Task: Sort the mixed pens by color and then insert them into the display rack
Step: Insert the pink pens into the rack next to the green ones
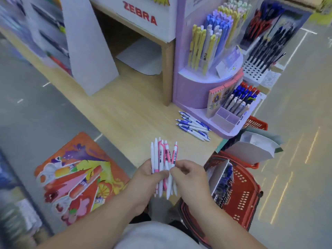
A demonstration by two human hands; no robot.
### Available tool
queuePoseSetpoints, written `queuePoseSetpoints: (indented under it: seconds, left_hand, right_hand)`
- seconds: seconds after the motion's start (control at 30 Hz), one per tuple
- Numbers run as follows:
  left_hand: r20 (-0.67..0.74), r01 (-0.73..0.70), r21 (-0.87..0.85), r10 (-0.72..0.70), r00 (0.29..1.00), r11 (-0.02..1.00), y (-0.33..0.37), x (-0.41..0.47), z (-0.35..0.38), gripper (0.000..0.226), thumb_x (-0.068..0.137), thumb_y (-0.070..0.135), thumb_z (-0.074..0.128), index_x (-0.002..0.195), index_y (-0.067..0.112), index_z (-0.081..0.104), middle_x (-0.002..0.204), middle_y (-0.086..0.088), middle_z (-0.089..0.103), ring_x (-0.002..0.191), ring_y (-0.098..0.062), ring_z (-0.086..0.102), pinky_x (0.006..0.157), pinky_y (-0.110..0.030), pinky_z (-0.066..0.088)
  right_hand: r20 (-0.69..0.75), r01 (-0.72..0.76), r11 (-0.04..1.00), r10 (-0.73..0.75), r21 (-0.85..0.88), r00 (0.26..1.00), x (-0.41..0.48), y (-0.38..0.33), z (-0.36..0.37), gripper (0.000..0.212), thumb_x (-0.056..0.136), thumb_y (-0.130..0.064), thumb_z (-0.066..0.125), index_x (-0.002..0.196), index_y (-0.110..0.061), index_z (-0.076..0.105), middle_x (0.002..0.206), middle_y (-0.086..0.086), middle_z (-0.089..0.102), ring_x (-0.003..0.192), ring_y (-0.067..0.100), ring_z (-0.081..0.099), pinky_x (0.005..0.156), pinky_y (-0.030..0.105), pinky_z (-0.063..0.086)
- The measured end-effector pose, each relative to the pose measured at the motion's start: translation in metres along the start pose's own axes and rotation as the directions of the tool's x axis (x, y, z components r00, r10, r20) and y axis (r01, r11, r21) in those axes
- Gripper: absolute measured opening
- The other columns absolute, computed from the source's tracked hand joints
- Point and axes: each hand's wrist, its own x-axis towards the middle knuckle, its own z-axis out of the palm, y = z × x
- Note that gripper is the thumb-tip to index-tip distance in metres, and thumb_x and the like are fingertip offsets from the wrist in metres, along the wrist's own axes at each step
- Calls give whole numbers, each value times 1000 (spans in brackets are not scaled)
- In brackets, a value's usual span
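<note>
My left hand (150, 174) grips a bundle of white pens with pink clips (164, 159), held upright above the near edge of the wooden shelf (129, 112). My right hand (186, 172) pinches one pen of that bundle between thumb and fingers. A loose pile of white pens with blue clips (193, 125) lies on the shelf beside the purple display rack (206, 90). The rack's front section holds blue, red and white pens (240, 97), with two empty purple compartments (227, 116) in front of them.
Pastel pens (212, 38) stand in the rack's upper tier. Red shopping baskets (240, 193) with boxes of blue pens sit on the floor at the right. A white Zebra stand (142, 17) and a grey card panel (89, 45) stand on the shelf behind. A colourful poster (75, 177) lies at the left.
</note>
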Motion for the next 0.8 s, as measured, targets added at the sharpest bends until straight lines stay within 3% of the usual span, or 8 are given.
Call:
queuePoseSetpoints:
  seconds: [0.13,0.23,0.3,0.4,0.47,0.53,0.73,0.8]
  left_hand:
    - [-105,-30,-234,5,994,972,10,-22,-30,30,84,-3,65,111,9,69,101,-25,73,86,-34,71,67,-36,56]
    - [-203,-44,-380,-37,978,924,16,-31,-59,29,91,-7,59,116,6,66,106,-29,70,91,-40,70,69,-43,59]
    - [-269,-60,-448,-71,960,892,17,-34,-84,28,92,-3,60,118,5,67,108,-29,70,99,-44,68,83,-53,58]
    - [-338,-76,-508,-117,934,858,20,-39,-131,27,91,2,63,118,2,67,107,-30,70,106,-47,65,99,-60,49]
    - [-365,-91,-548,-140,920,832,26,-43,-167,27,90,1,63,117,0,66,104,-30,70,101,-45,68,98,-57,51]
    - [-374,-113,-587,-145,916,802,34,-47,-206,28,91,-1,61,118,1,66,106,-30,70,102,-44,68,97,-56,51]
    - [-347,-114,-575,-116,931,810,78,-60,-346,29,90,-8,56,114,2,69,106,-29,70,100,-45,68,96,-56,52]
    - [-320,-112,-549,-84,944,828,98,-64,-392,25,91,-8,55,109,0,69,95,-26,72,85,-37,72,81,-48,59]
  right_hand:
    - [132,10,999,-3,-47,991,-2,-18,36,29,64,-34,57,70,-9,70,68,13,67,62,16,55,61,43,50]
    - [234,65,993,-41,-95,971,0,-34,69,29,69,-34,59,76,-9,73,73,15,70,65,27,63,64,47,54]
    - [320,100,987,-55,-128,946,4,-48,91,16,83,-22,64,79,-12,76,73,9,73,66,26,68,57,39,54]
    - [469,108,984,-29,-142,883,11,-71,134,17,94,-12,63,88,-13,79,72,2,75,57,9,66,51,21,48]
    - [548,139,977,-29,-160,836,17,-84,170,15,95,-14,63,94,-14,79,82,5,77,76,19,74,67,33,59]
    - [600,148,975,-18,-168,800,23,-98,210,14,95,-18,64,97,-13,78,90,9,77,89,29,73,82,43,60]
    - [670,127,981,2,-144,742,38,-148,337,16,97,-8,60,97,-5,75,94,19,74,88,30,72,77,35,58]
    - [654,116,987,-17,-108,757,44,-165,377,15,96,-5,59,98,-3,73,90,19,72,83,29,72,74,32,57]
